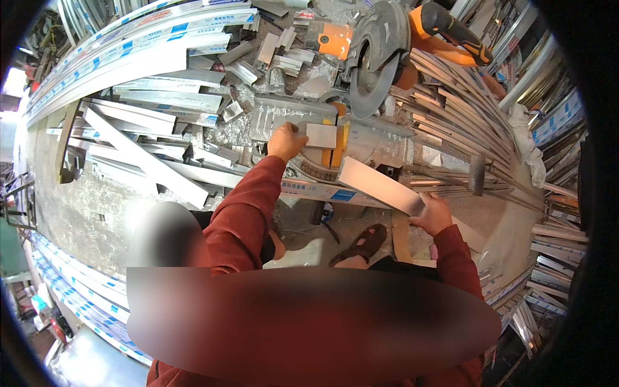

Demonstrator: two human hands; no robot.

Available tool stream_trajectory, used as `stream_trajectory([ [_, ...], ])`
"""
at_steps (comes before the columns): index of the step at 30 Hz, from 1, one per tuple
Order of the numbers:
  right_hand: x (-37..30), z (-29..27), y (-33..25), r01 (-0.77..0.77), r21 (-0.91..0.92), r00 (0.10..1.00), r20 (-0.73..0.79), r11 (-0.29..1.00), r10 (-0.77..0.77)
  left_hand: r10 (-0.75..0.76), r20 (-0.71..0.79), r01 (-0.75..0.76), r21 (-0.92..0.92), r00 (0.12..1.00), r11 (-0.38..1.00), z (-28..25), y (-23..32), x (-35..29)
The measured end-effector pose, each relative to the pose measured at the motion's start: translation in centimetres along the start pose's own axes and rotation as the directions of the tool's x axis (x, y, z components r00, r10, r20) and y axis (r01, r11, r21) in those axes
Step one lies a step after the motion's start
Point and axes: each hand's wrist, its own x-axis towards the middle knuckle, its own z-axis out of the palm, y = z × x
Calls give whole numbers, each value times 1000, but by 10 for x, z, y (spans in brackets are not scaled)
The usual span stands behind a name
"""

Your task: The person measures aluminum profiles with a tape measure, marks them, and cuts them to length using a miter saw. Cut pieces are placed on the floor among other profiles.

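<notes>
My left hand (286, 141) is closed on the left end of a short cut piece of metal profile (322, 136), which lies on the saw's metal base (276, 115) by a yellow strip (343, 143). In my right hand (435, 215) is a longer pale metal profile (379, 186), gripped at its lower right end. It slants up and left, its far end near the front of the saw base. Beyond both hands the mitre saw's round blade (376, 87) is raised, under a dark guard and an orange-and-black handle (451, 32).
Long profiles with blue-and-white film (142, 48) are stacked at the left. Short offcuts (284, 55) lie scattered behind the saw. Many thin strips (458, 109) spread out at the right. A sandalled foot (367, 244) stands on the floor below.
</notes>
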Motion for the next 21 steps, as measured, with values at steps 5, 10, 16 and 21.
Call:
stream_trajectory([
  [5, -23, -9, -20, 53, -18, 998, -27, 998, -53, -23, 59, 33, -169, 998, 985, 13, -14, 2],
  [10, -45, -10, -28, -23, -12, 1000, 2, 1000, 23, -63, 194, 95, -161, 979, 982, 27, -7, 6],
  [16, -39, -17, -31, -16, -39, 1000, 21, 999, 17, -79, 413, 297, -497, 907, 815, -56, -64, -27],
  [21, -35, -32, -53, 116, -113, 987, -100, 987, -128, -201, -535, -36, -400, 821, 916, -158, -90, -62],
])
